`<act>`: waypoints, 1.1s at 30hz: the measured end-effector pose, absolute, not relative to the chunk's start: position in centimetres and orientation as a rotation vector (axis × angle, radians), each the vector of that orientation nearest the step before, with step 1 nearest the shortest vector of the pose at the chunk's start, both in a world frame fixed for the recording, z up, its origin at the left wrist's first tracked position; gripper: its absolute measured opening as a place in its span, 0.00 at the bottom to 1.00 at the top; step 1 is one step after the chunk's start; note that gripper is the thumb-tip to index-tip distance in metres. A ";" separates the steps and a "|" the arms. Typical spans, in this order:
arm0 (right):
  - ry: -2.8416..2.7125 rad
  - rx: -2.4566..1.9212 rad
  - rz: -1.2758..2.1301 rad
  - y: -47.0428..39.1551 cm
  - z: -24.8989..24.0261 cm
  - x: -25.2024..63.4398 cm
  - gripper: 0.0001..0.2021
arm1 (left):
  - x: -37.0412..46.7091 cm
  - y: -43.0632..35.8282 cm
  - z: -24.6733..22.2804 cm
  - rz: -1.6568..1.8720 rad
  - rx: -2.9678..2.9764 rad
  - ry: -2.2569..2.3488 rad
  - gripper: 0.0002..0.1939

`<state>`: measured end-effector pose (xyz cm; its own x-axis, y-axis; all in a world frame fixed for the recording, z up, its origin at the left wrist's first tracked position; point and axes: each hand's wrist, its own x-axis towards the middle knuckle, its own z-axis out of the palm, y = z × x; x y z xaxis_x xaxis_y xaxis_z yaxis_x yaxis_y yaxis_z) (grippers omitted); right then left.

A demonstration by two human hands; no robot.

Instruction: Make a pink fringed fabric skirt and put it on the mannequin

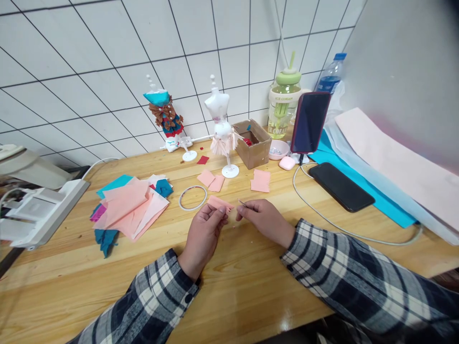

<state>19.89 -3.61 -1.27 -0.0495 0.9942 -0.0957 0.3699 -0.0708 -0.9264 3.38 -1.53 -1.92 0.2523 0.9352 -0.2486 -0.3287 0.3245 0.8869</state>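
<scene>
My left hand [208, 227] pinches a small piece of pink crepe paper [218, 202], whose right end looks gathered or frilled. Just right of it, my right hand [261, 217] is closed on a thin pointed tool [242, 204], mostly hidden by the fingers; its exact kind is unclear. The tool's tip is close to the paper, and I cannot tell if they touch. Beyond my hands lie more small pink pieces [260, 181]. A white mini dress form [217, 106] wears a pink ruffled skirt [223, 145]. A white ring [192, 198] lies left of my left hand.
Crepe sheets [125, 203] are piled at left, near a white plastic device [46, 210]. A dressed mini form [165, 112], cardboard box [253, 148], pink dish [278, 150] and green-lidded cup [285, 102] line the back. At right are two phones [340, 186], a cable and long paper [401, 157].
</scene>
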 end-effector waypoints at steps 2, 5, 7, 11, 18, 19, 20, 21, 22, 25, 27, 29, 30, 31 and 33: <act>-1.434 -1.528 1.052 -3.6 -1.4 20.0 0.09 | 3.4 -1.5 -1.9 1.001 0.826 0.921 0.08; -1.406 -1.492 1.039 -3.7 -1.2 20.0 0.11 | 3.5 -1.6 -2.1 0.975 0.863 0.921 0.08; -1.428 -1.456 1.069 -3.8 -1.0 19.8 0.10 | 3.4 -1.6 -2.3 0.952 0.897 0.911 0.08; -1.458 -1.518 1.013 -3.9 -1.0 19.5 0.11 | 3.2 -1.6 -2.5 0.910 0.980 0.921 0.09; -1.462 -1.538 0.998 -3.8 -0.7 19.8 0.07 | 3.0 -1.8 -2.0 0.892 1.032 0.851 0.12; -1.469 -1.528 1.004 -3.8 -0.6 19.9 0.07 | 3.0 -1.7 -1.9 0.886 1.030 0.831 0.14; -1.477 -1.519 1.011 -3.8 -0.6 19.9 0.07 | 3.0 -1.7 -1.8 0.874 1.035 0.821 0.14; -1.486 -1.514 1.022 -3.8 -0.5 19.9 0.07 | 3.0 -1.6 -1.8 0.862 1.045 0.823 0.14; -1.496 -1.510 1.035 -3.8 -0.5 19.9 0.08 | 2.9 -1.6 -1.8 0.855 1.056 0.831 0.12; -1.523 -1.512 1.066 -3.9 -0.5 19.8 0.08 | 3.0 -1.5 -2.0 0.850 1.064 0.859 0.10; -1.513 -1.502 1.053 -4.1 -0.6 19.7 0.08 | 3.0 -1.5 -2.1 0.874 1.028 0.872 0.10; -1.445 -1.453 1.046 -4.2 -0.8 19.7 0.10 | 3.1 -1.5 -2.1 0.923 0.955 0.873 0.09; -1.400 -1.421 1.055 -4.3 -0.9 19.6 0.12 | 3.1 -1.5 -2.1 0.948 0.905 0.869 0.08; -1.367 -1.393 1.071 -4.4 -1.1 19.6 0.14 | 3.1 -1.4 -2.1 0.969 0.850 0.863 0.07; -1.380 -1.372 1.110 -4.5 -1.4 19.5 0.16 | 3.1 -1.3 -1.9 0.984 0.754 0.855 0.07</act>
